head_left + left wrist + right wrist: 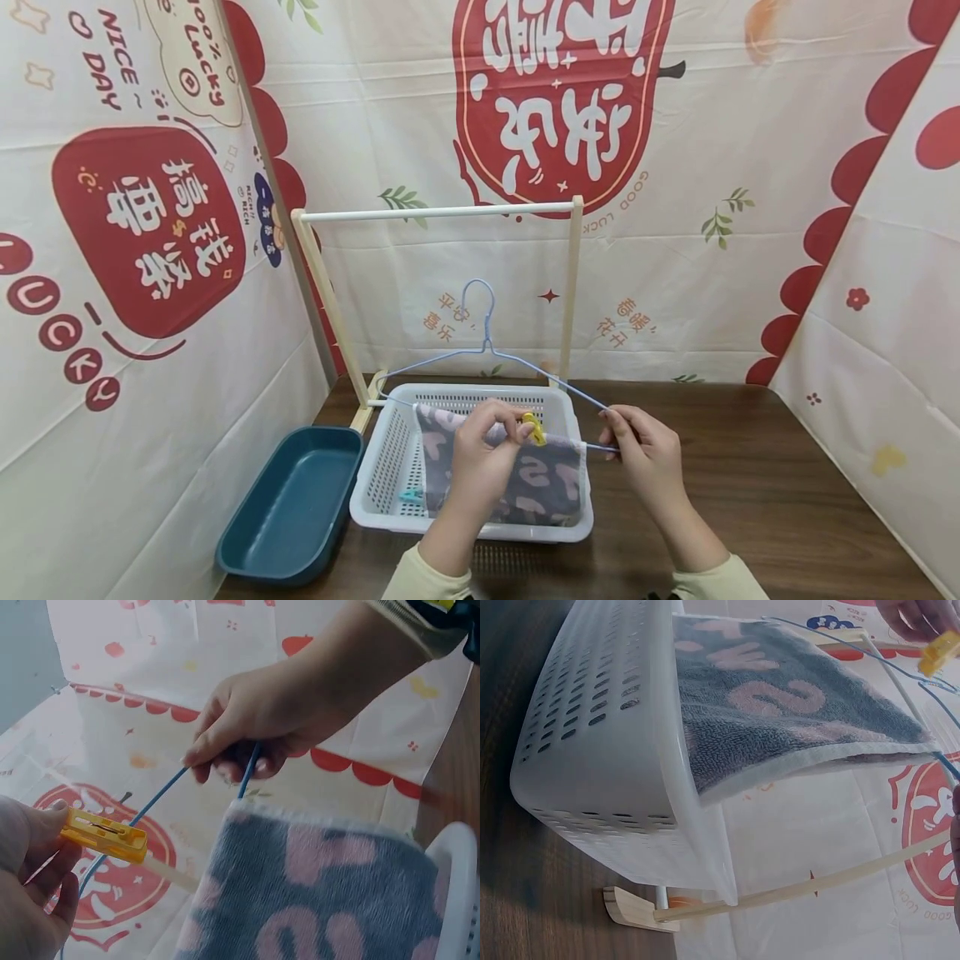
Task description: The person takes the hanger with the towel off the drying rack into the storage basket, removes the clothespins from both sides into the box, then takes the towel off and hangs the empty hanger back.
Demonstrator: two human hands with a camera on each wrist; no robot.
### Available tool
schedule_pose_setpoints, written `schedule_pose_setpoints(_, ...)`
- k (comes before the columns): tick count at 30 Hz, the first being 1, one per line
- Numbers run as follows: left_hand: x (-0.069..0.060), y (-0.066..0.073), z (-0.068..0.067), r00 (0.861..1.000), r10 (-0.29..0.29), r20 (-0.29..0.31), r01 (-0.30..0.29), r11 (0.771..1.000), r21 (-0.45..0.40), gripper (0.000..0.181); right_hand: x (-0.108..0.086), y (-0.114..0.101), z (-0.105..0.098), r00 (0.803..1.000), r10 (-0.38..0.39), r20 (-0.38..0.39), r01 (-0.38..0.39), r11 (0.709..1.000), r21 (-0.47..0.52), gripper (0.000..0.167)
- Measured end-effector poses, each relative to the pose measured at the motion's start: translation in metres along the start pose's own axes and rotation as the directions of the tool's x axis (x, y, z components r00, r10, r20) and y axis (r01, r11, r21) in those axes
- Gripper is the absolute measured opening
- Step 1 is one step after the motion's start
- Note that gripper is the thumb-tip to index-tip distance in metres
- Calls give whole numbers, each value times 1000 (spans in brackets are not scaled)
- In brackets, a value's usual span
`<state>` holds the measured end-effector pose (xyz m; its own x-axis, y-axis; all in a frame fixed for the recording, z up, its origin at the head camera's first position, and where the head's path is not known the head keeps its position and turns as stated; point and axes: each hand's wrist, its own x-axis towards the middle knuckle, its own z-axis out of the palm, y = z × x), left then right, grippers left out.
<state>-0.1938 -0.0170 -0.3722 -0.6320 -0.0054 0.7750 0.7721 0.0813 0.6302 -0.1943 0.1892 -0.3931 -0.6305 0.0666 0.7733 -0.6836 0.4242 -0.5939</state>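
Note:
A blue wire hanger [487,333] is held over the basket, its hook upward. Folded over its bottom bar hangs a grey towel with pink patterns [540,483], also large in the left wrist view [300,885]. My right hand [648,454] grips the hanger's right corner, beside the towel's edge. Between thumb and fingers, my left hand [483,454] pinches a yellow clothespin [534,429], in front of the towel's top edge. In the left wrist view the clothespin [105,834] is apart from the towel.
The white perforated basket [386,521] stands under the towel, with a teal clothespin [411,496] inside at the left. A teal tray [288,508] is on the table to its left. Behind stands a wooden rack with a white top bar [435,212].

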Motion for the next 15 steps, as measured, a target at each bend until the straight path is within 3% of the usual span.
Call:
schedule_pose_setpoints(3,-1,-3,-7,999,-31,-13,31,999,9,34,-3,11,0,1000,9,-2,-9,1000,-4,15)
schedule_pose_setpoints(9,-3,-3,-21,988,-153,-30,154,987,49,30,-5,21,-2,1000,1,-23,0,1000,28,14)
schedule_pose_setpoints(15,-8,-7,-36,981,-184,-55,190,974,124,27,-4,18,-4,999,-16,-45,18,999,40,14)
